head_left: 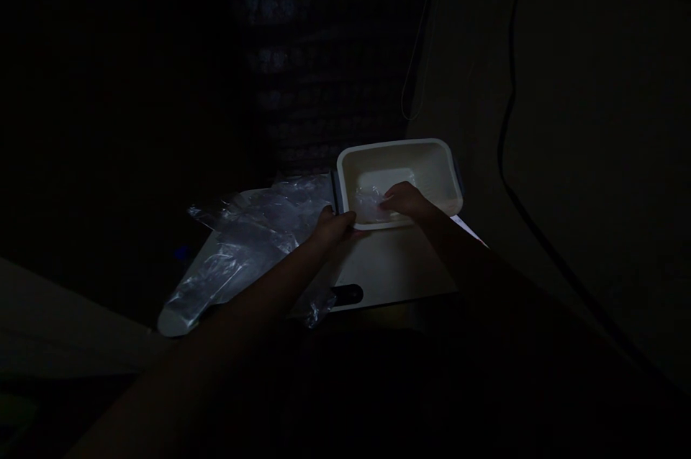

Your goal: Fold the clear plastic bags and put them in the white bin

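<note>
A white rectangular plastic bin (396, 145) with rounded corners is tilted on a small pale table (399, 265), its opening toward me. At its near left corner, my left hand (335, 226) is closed on the rim. Inside the bin is my right hand (407, 200), its fingers closed on the edge of a crumpled clear plastic bag (371, 201). More clear plastic bags (253, 221) lie heaped on the table, left of the bin and beside my left forearm. Dim light hides the finer details of the fingers.
A dark oval slot (348, 293) is near the table's front edge. To the right, a dark cable (510, 106) runs down the wall (594, 85). A thin looped cord (413, 114) hangs behind the bin, beside dark blinds (302, 56). The surroundings are very dim.
</note>
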`<state>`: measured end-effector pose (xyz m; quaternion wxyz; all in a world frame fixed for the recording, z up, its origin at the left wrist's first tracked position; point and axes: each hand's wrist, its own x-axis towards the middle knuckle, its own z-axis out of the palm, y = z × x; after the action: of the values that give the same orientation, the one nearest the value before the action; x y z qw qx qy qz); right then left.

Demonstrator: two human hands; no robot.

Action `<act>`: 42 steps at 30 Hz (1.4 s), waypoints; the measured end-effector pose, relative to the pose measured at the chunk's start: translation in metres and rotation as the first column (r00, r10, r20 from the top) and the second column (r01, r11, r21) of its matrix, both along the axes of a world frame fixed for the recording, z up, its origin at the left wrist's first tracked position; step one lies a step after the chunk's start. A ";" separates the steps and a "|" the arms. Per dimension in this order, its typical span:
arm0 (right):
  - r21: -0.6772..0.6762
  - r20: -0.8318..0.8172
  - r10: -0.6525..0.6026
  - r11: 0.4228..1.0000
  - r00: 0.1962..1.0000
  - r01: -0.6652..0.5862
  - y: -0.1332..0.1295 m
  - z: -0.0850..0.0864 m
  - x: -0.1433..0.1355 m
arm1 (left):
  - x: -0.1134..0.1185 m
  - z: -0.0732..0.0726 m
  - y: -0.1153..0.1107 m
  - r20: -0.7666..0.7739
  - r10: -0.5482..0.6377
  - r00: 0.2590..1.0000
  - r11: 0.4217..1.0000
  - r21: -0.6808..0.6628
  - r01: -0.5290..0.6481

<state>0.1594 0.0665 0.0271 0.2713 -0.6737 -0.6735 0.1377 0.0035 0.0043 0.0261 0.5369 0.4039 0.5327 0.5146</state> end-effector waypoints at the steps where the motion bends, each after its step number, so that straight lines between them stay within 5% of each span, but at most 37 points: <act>1: 0.023 0.005 -0.014 1.000 1.000 0.014 -0.001 0.002 0.001 | 0.000 0.000 0.000 0.002 -0.002 1.000 1.000 0.000 0.002; 4: 0.088 -0.042 0.044 0.995 0.998 -0.040 -0.005 0.010 -0.005 | -0.001 -0.001 0.001 0.017 -0.003 1.000 1.000 -0.004 0.003; 6: 0.015 -0.143 0.208 0.978 0.968 -0.208 -0.009 0.016 -0.013 | -0.001 -0.001 0.002 0.035 0.001 0.999 1.000 -0.009 -0.001; 9: -0.183 -0.262 0.416 0.864 0.871 -0.469 -0.014 0.022 -0.029 | 0.000 0.001 0.001 0.040 0.011 0.999 1.000 -0.024 -0.010; 15: -0.237 0.027 0.588 0.789 0.808 -0.567 -0.012 0.023 -0.045 | 0.000 0.004 0.003 0.049 0.012 0.999 1.000 -0.024 -0.011; 19: -0.249 0.083 0.560 0.812 0.824 -0.527 -0.010 0.021 -0.048 | 0.001 0.008 0.004 0.071 0.028 0.997 0.996 -0.091 -0.022; 24: -0.202 0.013 0.550 0.819 0.835 -0.537 -0.007 0.021 -0.046 | 0.000 0.008 0.002 0.108 0.005 0.994 1.000 -0.021 -0.002; 31: 0.067 -0.114 0.299 0.954 0.947 -0.293 0.001 0.031 -0.019 | -0.005 0.002 0.012 0.103 0.016 0.994 0.999 0.041 -0.021; 42: 0.062 0.038 0.321 0.945 0.946 -0.322 -0.001 0.034 0.018 | -0.005 0.013 0.037 0.278 0.082 0.957 0.993 0.061 -0.103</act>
<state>0.1778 0.0651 0.0615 0.2585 -0.5471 -0.7823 0.1480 -0.0013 0.0418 0.0389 0.5656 0.3228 0.4517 0.6098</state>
